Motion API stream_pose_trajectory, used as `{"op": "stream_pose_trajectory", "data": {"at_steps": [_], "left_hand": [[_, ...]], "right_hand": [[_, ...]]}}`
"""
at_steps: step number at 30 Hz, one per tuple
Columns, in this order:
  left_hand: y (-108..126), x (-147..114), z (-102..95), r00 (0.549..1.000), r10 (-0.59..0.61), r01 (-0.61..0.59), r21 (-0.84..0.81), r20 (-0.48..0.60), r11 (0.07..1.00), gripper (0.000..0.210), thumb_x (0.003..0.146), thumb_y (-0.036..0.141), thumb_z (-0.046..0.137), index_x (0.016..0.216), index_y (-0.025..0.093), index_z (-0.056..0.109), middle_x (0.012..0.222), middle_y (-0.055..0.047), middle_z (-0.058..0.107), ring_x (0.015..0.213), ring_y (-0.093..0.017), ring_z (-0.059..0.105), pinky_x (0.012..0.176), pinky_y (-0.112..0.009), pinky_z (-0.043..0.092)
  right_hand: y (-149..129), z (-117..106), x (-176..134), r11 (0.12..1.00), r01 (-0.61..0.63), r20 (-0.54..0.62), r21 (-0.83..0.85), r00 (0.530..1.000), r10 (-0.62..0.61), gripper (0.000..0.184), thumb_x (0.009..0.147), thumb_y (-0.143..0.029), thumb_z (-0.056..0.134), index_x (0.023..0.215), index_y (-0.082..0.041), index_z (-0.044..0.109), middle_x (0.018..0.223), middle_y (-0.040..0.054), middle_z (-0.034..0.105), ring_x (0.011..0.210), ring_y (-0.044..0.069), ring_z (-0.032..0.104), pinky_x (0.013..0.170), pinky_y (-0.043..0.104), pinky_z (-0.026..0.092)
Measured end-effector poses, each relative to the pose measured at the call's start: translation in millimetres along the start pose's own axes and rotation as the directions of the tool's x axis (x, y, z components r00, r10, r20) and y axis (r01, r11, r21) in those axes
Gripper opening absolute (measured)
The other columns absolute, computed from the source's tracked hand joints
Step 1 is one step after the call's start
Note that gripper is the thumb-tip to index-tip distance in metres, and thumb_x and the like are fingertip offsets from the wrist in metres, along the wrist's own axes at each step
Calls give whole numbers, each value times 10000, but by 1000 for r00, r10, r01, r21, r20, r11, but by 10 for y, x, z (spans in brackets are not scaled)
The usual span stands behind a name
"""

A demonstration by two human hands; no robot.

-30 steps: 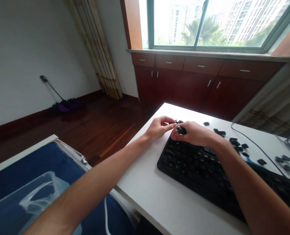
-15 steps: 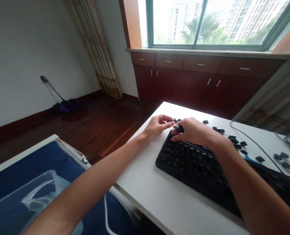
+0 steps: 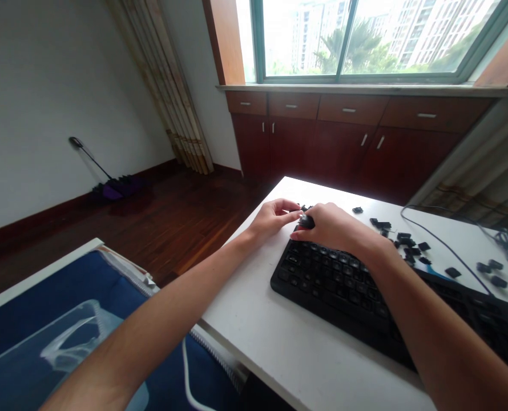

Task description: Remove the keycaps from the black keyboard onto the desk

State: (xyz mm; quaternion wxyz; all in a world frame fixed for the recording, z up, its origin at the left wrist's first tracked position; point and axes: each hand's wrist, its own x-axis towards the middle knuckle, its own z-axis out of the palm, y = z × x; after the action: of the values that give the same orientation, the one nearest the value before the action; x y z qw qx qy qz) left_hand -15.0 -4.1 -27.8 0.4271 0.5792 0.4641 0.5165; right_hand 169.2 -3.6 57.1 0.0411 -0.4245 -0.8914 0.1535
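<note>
A black keyboard lies at an angle on the white table, with bare key positions showing among its keys. My right hand is closed around a small dark-handled tool with a metal tip, above the keyboard's far left corner. The tool's full shape is hidden by the fingers. Just left of it, my left hand has its fingers bent and its thumb reaching to the tool's tip. Whatever is pinched there is too small to make out. Small black keycaps lie just behind the fingertips.
More loose black keycaps are scattered behind the keyboard, near a blue object partly hidden by my forearm. A cable runs across the table's right side. At lower left stands a blue surface with a clear plastic bag.
Both hands stay together at the keyboard's far left corner. My right hand and the tool have shifted slightly left and up, closer to the left fingertips; the whole view has moved a little.
</note>
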Motion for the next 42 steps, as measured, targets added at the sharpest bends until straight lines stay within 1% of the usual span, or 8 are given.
{"op": "stream_pose_trajectory", "data": {"at_steps": [6, 11, 15, 19, 23, 26, 30, 42], "left_hand": [[11, -4, 1, 1000, -19, 19, -9, -9, 1000, 436, 726, 447, 840, 997, 127, 720, 983, -82, 723, 882, -190, 669, 815, -306, 505], [36, -14, -15, 998, -62, 63, -41, 13, 997, 437, 710, 425, 853, 1008, 139, 712, 1003, -74, 713, 895, -181, 658, 801, -291, 502], [20, -12, -45, 983, -153, 163, -96, 104, 982, 336, 737, 332, 802, 997, 148, 697, 971, -69, 707, 818, -152, 655, 757, -288, 513], [52, -7, -74, 959, -197, 224, -115, 205, 968, 98, 744, 242, 663, 770, 148, 661, 822, -49, 667, 692, -119, 592, 667, -264, 482], [238, -60, -136, 931, -188, 213, -48, 313, 976, 179, 783, 298, 604, 711, 157, 689, 743, -34, 613, 622, -114, 491, 582, -256, 394], [382, -125, -230, 906, -150, 112, 116, 397, 987, 167, 749, 307, 759, 846, 171, 767, 767, -12, 587, 637, -109, 449, 581, -252, 350], [389, -155, -362, 865, -48, -167, 377, 499, 911, 327, 764, 410, 804, 1039, 234, 774, 816, 14, 504, 621, -92, 372, 538, -238, 298], [240, -138, -302, 865, 68, -307, 418, 497, 855, 273, 820, 421, 774, 1003, 220, 788, 909, -32, 612, 597, -78, 379, 516, -228, 317]], "right_hand": [[-5, 67, 33, 995, 88, 12, -56, 996, -88, 337, 834, -490, 706, 1003, -205, 769, 898, 86, 740, 757, 212, 660, 661, 286, 447], [-22, 84, 49, 991, 98, 21, -93, 995, -97, 370, 840, -493, 703, 1038, -187, 767, 879, 108, 729, 761, 241, 653, 628, 306, 417], [3, 39, 28, 993, 90, 53, -71, 995, -86, 380, 826, -523, 707, 982, -179, 754, 825, 82, 720, 674, 194, 622, 581, 284, 403], [90, -62, -1, 999, 42, 19, -19, 999, -42, 390, 815, -575, 680, 831, -186, 709, 766, 52, 700, 626, 160, 585, 526, 266, 373], [186, -184, -50, 999, -15, -34, 37, 999, 16, 428, 833, -606, 635, 748, -187, 667, 704, 36, 671, 595, 148, 557, 489, 267, 343], [214, -261, -102, 993, -47, -23, 112, 998, 50, 405, 828, -593, 657, 755, -195, 672, 686, 26, 671, 558, 140, 549, 454, 261, 346], [219, -326, -137, 982, -101, 11, 161, 995, 101, 377, 837, -580, 669, 796, -207, 699, 720, 38, 696, 545, 144, 573, 430, 260, 369], [326, -391, -102, 979, -116, -9, 169, 993, 120, 389, 806, -597, 697, 792, -208, 711, 719, 54, 701, 526, 149, 589, 436, 265, 387]]}}
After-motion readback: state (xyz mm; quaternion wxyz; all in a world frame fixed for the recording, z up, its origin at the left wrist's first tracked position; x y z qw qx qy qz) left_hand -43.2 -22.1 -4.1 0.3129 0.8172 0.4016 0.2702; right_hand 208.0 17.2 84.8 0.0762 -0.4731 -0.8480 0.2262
